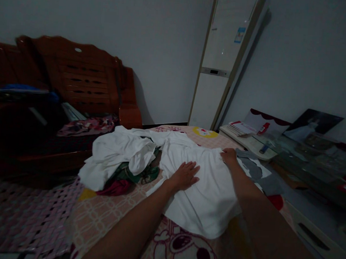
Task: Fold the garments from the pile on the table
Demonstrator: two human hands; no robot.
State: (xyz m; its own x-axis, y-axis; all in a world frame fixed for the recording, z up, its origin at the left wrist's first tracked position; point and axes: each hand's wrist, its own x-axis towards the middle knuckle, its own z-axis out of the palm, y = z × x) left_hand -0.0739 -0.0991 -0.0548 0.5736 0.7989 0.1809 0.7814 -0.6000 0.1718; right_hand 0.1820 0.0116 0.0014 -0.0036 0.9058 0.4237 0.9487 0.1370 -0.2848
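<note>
A white garment (207,197) is spread on a pink patterned cloth (113,215) in front of me. My left hand (185,175) lies flat on the garment's left part with its fingers spread. At the far right corner, the fingers of my right hand (229,155) are closed on the garment's edge. To the left sits a heap of white clothing (119,153), with green and dark red fabric (116,187) under it. Gray and white clothing (253,168) lies just beyond my right forearm.
A carved wooden chair (83,78) holding clothes stands at the back left. A tall white cabinet-like unit (217,58) stands by the wall. On the right, a glass-topped table (299,159) bears papers and a dark picture. Pink woven seating (29,214) is at lower left.
</note>
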